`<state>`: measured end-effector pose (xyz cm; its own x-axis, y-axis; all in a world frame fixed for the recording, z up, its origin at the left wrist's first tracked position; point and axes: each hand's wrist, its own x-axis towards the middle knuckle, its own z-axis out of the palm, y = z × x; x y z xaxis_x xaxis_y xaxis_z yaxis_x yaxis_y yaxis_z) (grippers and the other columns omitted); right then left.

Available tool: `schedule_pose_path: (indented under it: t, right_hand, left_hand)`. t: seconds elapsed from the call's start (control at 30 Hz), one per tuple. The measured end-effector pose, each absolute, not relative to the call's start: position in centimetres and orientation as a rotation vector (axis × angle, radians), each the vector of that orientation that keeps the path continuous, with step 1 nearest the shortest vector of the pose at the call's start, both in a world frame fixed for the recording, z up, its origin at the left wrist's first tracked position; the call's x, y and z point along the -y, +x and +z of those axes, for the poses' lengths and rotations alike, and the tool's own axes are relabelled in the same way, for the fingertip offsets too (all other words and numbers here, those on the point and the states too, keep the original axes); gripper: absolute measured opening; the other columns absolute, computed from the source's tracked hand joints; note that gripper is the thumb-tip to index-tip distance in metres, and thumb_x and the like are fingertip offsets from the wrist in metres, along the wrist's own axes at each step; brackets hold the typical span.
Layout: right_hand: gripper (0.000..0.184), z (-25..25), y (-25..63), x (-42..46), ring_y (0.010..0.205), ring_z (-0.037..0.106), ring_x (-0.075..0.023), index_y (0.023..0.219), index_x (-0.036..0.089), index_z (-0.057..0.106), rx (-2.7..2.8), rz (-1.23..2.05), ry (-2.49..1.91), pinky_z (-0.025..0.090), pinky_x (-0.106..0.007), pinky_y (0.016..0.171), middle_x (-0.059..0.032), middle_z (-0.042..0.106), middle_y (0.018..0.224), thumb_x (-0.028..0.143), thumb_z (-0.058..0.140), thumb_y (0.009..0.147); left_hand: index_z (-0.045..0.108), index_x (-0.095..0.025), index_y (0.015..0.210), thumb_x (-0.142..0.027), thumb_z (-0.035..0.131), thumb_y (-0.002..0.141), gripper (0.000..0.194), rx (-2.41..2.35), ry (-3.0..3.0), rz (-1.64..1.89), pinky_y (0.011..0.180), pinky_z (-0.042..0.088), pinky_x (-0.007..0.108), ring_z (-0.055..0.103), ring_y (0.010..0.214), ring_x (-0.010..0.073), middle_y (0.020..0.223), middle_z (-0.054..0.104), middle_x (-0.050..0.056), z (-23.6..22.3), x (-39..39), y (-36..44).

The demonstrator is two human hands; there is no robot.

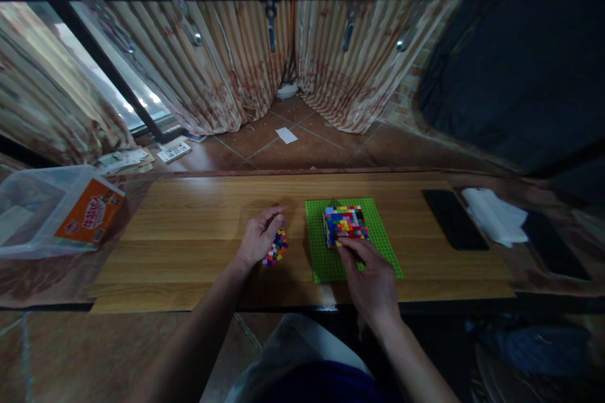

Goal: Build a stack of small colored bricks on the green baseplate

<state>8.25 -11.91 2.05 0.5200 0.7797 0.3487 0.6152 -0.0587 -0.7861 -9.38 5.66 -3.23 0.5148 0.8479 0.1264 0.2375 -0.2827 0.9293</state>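
A green studded baseplate (326,269) lies on the wooden table, bearing a block built of many-coloured toy bricks (347,221). My right hand (373,274) reaches over the plate's near part. Its thumb and forefinger are pinched at the block's near left corner, on a small toy brick mostly hidden by the fingertips. Left of the plate, my left hand (259,236) hovers over a pile of loose small toy bricks (276,250) and covers part of it. The left fingers stretch forward, slightly curved, with the thumb apart from them; nothing shows in their grasp.
On the table's right lies a dark phone-like slab (454,219), with a white crumpled item (496,214) and another dark slab (555,245) beyond. A clear plastic box (42,208) with an orange label stands at the left. Curtains (227,69) hang behind; a black bar crosses the top.
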Motion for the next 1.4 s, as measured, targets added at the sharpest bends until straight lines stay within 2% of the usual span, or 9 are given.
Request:
schedule_pose_path:
  t: [0.13,0.43,0.87,1.4]
  right_hand:
    - [0.021,1.7,10.2,11.9,0.092,0.067,-0.0188,0.1,0.021,0.072,1.231,0.02,-1.815,0.055,-0.035,0.084,-0.0071,0.071,0.099,0.028,0.054,0.093]
    - [0.022,1.0,10.6,10.4,0.094,0.06,-0.0214,0.094,0.021,0.075,1.354,-0.169,-1.882,0.052,-0.039,0.084,-0.0087,0.066,0.097,0.029,0.054,0.093]
    - [0.018,1.3,10.8,10.1,0.093,0.061,-0.0209,0.093,0.024,0.074,1.358,-0.119,-1.873,0.05,-0.04,0.086,-0.0056,0.072,0.095,0.027,0.056,0.091]
    - [0.021,1.0,10.4,10.0,0.09,0.064,-0.0209,0.098,0.021,0.072,1.323,-0.165,-1.856,0.051,-0.039,0.083,-0.0063,0.074,0.095,0.023,0.052,0.093]
  left_hand:
    - [0.064,-0.017,0.119,-0.042,0.05,0.092,0.039,-0.912,1.801,0.799,0.074,0.055,0.029,0.068,0.078,0.0176,0.088,0.072,0.005,-2.9,-5.5,-9.3]
    - [0.064,-0.017,0.119,-0.043,0.05,0.092,0.04,-0.931,1.797,0.778,0.073,0.055,0.029,0.069,0.077,0.0177,0.088,0.073,0.005,-2.5,-5.4,-9.2]
    - [0.064,-0.018,0.12,-0.043,0.05,0.092,0.04,-0.92,1.808,0.786,0.074,0.055,0.028,0.069,0.079,0.0172,0.089,0.073,0.005,-2.8,-5.5,-9.2]
    - [0.064,-0.018,0.119,-0.042,0.049,0.092,0.039,-0.942,1.827,0.787,0.078,0.054,0.029,0.069,0.08,0.0178,0.091,0.073,0.006,-2.6,-5.4,-9.1]
